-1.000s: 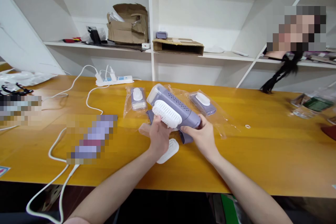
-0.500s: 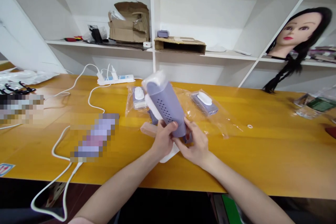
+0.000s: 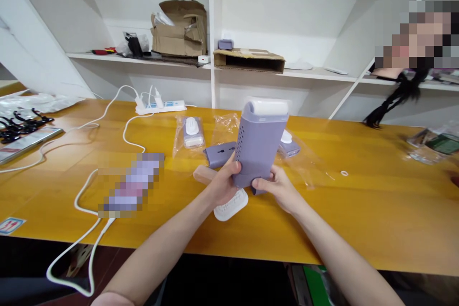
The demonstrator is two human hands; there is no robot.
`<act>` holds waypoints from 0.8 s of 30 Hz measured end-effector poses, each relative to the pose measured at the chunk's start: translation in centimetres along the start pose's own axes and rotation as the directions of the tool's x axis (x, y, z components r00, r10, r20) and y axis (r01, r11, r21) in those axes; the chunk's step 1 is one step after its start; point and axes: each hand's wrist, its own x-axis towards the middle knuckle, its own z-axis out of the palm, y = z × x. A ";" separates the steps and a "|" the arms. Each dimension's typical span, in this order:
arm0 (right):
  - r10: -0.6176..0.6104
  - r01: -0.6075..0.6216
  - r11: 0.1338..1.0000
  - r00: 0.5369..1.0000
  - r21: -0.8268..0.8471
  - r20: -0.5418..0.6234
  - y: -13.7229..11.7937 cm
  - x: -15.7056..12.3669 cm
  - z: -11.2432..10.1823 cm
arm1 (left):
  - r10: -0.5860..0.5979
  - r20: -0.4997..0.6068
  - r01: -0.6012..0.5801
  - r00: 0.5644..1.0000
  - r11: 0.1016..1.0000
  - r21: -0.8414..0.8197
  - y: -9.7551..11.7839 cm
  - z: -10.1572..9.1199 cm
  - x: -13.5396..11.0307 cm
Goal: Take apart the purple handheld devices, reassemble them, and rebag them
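Gleaming, the orange table (image 3: pixel 358 220) underlies a lilac appliance (image 3: pixel 256 148).

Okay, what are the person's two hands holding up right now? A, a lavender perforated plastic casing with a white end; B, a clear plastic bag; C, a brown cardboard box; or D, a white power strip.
A: the lavender perforated plastic casing stands upright with its white end on top, held between the left hand and the right hand.
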 end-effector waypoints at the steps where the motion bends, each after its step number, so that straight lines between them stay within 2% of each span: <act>1: 0.002 -0.002 1.000 1.000 -0.002 0.002 0.0 0.0 0.0 | 0.006 -0.024 -0.006 1.000 1.000 0.009 -0.1 -0.1 0.1; 3: -0.015 0.015 1.000 1.000 -0.009 -0.005 -0.1 -0.1 -0.1 | 0.027 -0.093 -0.020 0.995 0.997 0.071 -0.6 -0.4 0.3; 6: -0.058 0.054 0.998 0.995 -0.042 -0.083 -0.3 0.0 -0.4 | 0.130 -0.177 -0.073 0.975 0.951 0.300 -1.2 -0.6 0.4; 9: -0.093 0.067 0.988 0.975 -0.136 -0.200 -0.1 0.3 -0.5 | 0.261 -0.146 -0.133 0.954 0.808 0.573 -1.3 -0.3 0.3; 12: -0.116 0.072 0.976 0.970 -0.204 -0.212 0.5 0.6 -0.5 | 0.345 -0.076 -0.167 0.936 0.622 0.765 -1.1 0.2 -0.1; 15: -0.087 0.052 0.978 0.982 -0.203 -0.168 1.0 0.6 -0.5 | 0.347 -0.047 -0.158 0.937 0.538 0.828 -1.2 0.2 -0.3; 17: -0.080 0.048 0.977 0.986 -0.206 -0.147 1.1 0.6 -0.4 | 0.330 -0.031 -0.155 0.944 0.523 0.838 -1.3 0.1 -0.3; 20: -0.132 0.105 0.974 0.983 -0.198 -0.125 0.9 0.6 -0.4 | 0.325 -0.006 -0.167 0.946 0.500 0.850 -1.5 0.1 -0.4; 24: -0.140 0.123 0.982 0.984 -0.141 -0.114 0.7 0.6 -0.1 | 0.361 -0.041 -0.161 0.932 0.511 0.844 -1.9 0.1 -0.3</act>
